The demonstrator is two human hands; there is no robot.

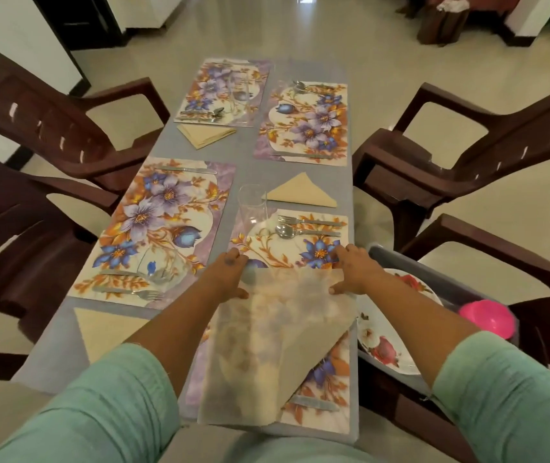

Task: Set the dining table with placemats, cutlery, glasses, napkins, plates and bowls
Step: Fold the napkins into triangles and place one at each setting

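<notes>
**Napkin held by its far edge over the near placemat**

Right now the left hand and right hand each pinch a far corner of a thin beige napkin, which lies over the near right placemat. Its near right corner folds under, close to the surface edge. Fork and spoon lie just beyond; a glass stands left of them. Plates sit off the right edge.

left hand + right hand | pinch napkin | over placemat
</notes>
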